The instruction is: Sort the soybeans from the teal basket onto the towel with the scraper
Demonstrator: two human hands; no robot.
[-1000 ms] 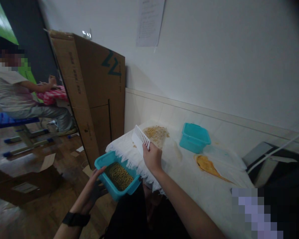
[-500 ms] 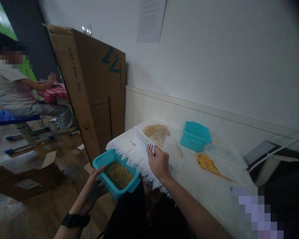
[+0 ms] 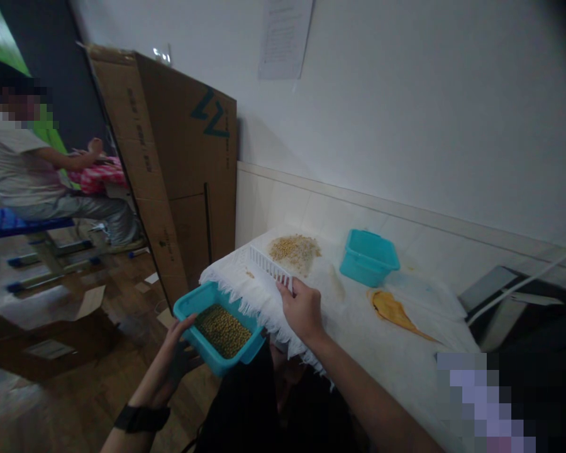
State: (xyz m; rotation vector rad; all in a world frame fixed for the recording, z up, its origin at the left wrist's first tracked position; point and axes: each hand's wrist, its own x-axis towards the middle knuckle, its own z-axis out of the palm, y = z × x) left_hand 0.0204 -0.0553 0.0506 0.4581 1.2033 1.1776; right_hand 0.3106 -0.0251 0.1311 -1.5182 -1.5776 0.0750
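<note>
My left hand (image 3: 172,346) is closed on the side of a teal plastic tub (image 3: 221,366), holding it just below the table's front edge. Yellowish-green beans (image 3: 224,332) cover the tub's bottom. In my right hand (image 3: 303,309) a white slotted plastic strip (image 3: 265,264) is gripped by one end, low over a white fringed cloth (image 3: 226,272). Just beyond the strip lies a spread pile of pale beans and bits (image 3: 295,249). A few crumbs sit on the cloth between strip and tub.
A second teal tub (image 3: 368,261) stands on the table near the wall. Nearer me lies a flat yellow-orange, leaf-shaped thing (image 3: 393,309). A tall cardboard box (image 3: 188,145) rises at the left, with an open carton (image 3: 51,340) on the floor. Another person (image 3: 23,163) sits far left.
The slotted strip has shifted slightly left and changed its tilt, its face now less visible. My left hand and the tub stay almost where they were.
</note>
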